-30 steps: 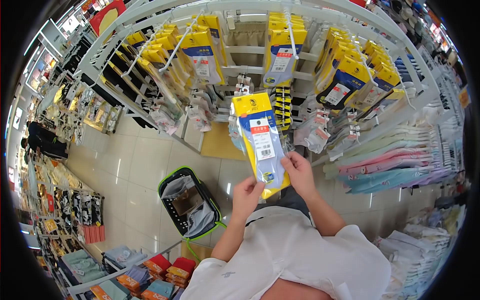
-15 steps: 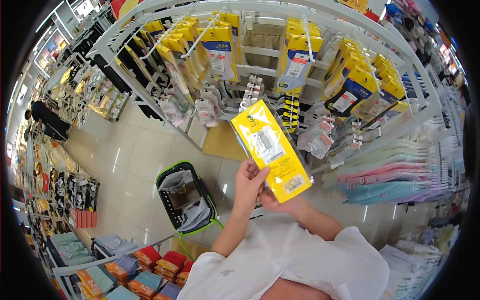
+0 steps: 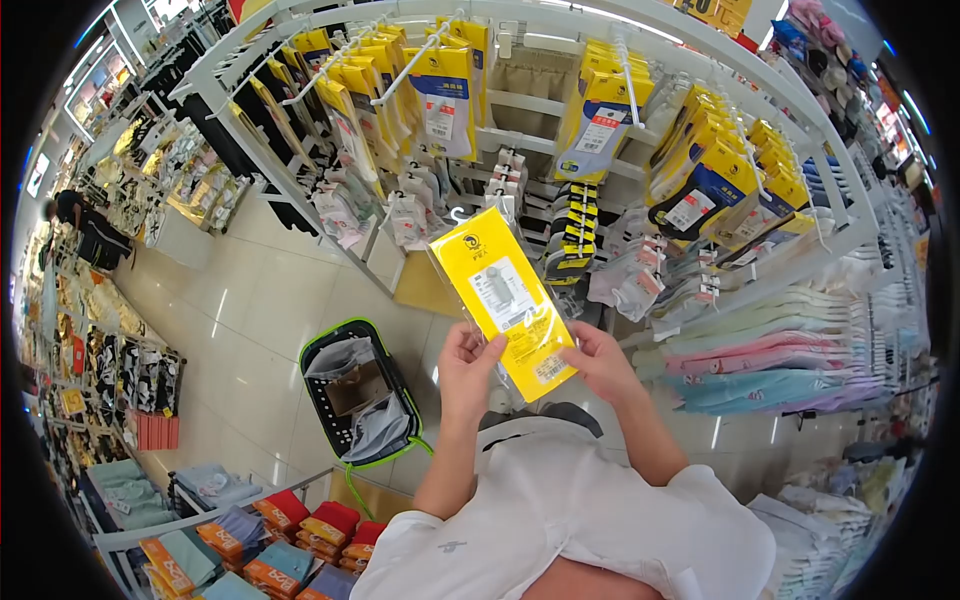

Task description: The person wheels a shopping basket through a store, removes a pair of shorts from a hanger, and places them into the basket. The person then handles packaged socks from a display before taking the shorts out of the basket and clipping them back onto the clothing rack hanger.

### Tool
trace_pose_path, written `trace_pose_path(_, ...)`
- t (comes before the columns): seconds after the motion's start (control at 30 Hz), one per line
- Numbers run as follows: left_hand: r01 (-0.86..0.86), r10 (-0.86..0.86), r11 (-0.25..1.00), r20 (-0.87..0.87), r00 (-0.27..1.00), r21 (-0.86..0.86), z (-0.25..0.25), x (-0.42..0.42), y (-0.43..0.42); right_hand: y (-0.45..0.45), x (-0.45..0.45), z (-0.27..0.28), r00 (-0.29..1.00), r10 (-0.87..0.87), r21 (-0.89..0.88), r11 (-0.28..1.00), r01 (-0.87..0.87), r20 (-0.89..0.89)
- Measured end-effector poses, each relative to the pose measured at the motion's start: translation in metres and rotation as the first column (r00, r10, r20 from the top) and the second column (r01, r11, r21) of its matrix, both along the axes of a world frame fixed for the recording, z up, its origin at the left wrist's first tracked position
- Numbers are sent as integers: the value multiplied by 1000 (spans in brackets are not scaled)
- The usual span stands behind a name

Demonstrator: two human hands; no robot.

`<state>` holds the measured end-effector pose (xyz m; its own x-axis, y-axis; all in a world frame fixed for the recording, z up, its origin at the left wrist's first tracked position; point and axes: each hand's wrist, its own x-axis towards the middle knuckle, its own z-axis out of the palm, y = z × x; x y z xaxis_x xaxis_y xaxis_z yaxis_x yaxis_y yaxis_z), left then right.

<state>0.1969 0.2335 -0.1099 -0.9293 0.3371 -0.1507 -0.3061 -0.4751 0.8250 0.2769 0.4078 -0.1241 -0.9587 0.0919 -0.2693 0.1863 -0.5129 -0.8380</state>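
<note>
A flat yellow package (image 3: 502, 300) in clear wrap is held up in front of my chest, its back with printed labels facing me. My left hand (image 3: 472, 368) pinches its lower left edge, thumb on top. On the lower right edge my right hand (image 3: 603, 365) grips it with the thumb near a barcode sticker. The package's hook end tilts up and left, close to the small hanging socks behind it. Similar yellow and blue packages (image 3: 600, 125) hang on the rack beyond.
A white metal rack (image 3: 520, 100) curves across the front. On the floor to the left stands a black and green basket (image 3: 310, 400) holding grey and brown items. Folded clothes (image 3: 280, 565) lie at lower left; pastel garments (image 3: 770, 345) hang right. A person (image 3: 95, 230) is far left.
The package has been turned from its blue and white front to its yellow back. My right hand, lower and partly hidden half a second ago, now grips the right edge.
</note>
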Motion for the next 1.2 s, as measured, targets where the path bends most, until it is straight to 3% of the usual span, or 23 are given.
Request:
trace_pose_path(0.03, 19, -19, 1000, 8, 1000, 10, -1, 0, 0, -7, 0, 13, 1000, 10, 275, 961, -9, -1)
trace_pose_path(0.17, 45, -43, 995, 24, 999, -90, -19, -5, 5, -21, 3, 28, 998, -66, 377, 924, 69, -22)
trace_pose_path(0.23, -211, 104, 910, -296, 949, -357, -26, -5, 14, -32, 3, 41, 980, -121, 820, 535, 201, -161)
trace_pose_path(0.27, -135, 64, 965, -298, 952, -226, -24, -3, 14, -34, 2, 41, 979, -125, 821, 532, 204, -163)
trace_pose_path(0.3, -131, 61, 966, -298, 953, -224, -20, -1, 17, -37, 0, 40, 939, -34, 898, 283, 337, -342)
trace_pose_path(0.33, -1, -8, 1000, -272, 962, -31, -11, 4, 20, -40, 0, 40, 873, 106, 880, 30, 475, -475)
trace_pose_path(0.37, 123, -78, 979, -258, 963, 165, -7, 8, 22, -45, 0, 39, 875, 108, 882, 31, 471, -471)
trace_pose_path(0.4, 118, -74, 979, -253, 965, 164, -8, 11, 21, -51, 2, 38, 871, 160, 882, -1, 472, -465)
trace_pose_path(0.43, 157, -141, 974, -101, 985, 163, -10, 12, 20, -56, 3, 37, 862, 214, 879, -33, 476, -459)
trace_pose_path(0.47, 195, -206, 967, 52, 977, 167, -10, 13, 19, -60, 4, 33, 873, 226, 892, -36, 450, -432)
trace_pose_path(0.57, 130, -188, 946, 176, 966, 297, 2, 9, 17, -60, 4, 40, 872, 268, 910, 48, 412, -409)
trace_pose_path(0.7, 131, -209, 913, 165, 964, 386, -1, -3, 9, -50, 9, 46, 861, 372, 937, 169, 306, -348)
trace_pose_path(0.77, 159, -255, 897, 190, 948, 413, 0, -5, 4, -46, 10, 36, 877, 150, 888, 132, 440, -457)
trace_pose_path(0.8, 154, -252, 897, 192, 949, 414, -3, -4, 3, -45, 7, 38, 877, 154, 889, 132, 438, -455)
trace_pose_path(0.87, 155, -258, 880, 178, 950, 450, -8, -3, 2, -42, -3, 48, 877, -58, 847, 238, 475, -476)
trace_pose_path(0.9, 153, -256, 880, 177, 950, 451, -9, -3, 2, -42, -4, 42, 877, -55, 847, 238, 475, -477)
trace_pose_path(0.93, 162, -271, 877, 187, 944, 453, -9, -2, 2, -40, -5, 31, 915, -142, 702, 600, 383, -377)
trace_pose_path(0.97, 167, -284, 874, 201, 938, 456, -11, 0, 2, -41, -5, 26, 954, -175, 423, 866, 268, -244)
trace_pose_path(1.0, 151, -269, 876, 204, 941, 459, -14, 0, 3, -39, -2, 27, 957, -160, 427, 869, 252, -240)
trace_pose_path(1.07, 189, -331, 854, 225, 916, 485, -24, -1, 2, -32, 0, 35, 980, -69, 501, 865, -33, 184)
trace_pose_path(1.1, 100, -250, 863, 247, 936, 496, -27, -1, 1, -29, 1, 29, 978, 17, 506, 854, -123, 210)
trace_pose_path(1.17, 236, -392, 816, 206, 897, 527, -35, -3, 0, -27, 3, 9, 982, -104, 710, 703, -39, 156)
trace_pose_path(1.2, 220, -393, 808, 221, 893, 547, -37, -3, -2, -35, -2, 6, 981, -19, 701, 702, -125, 193)
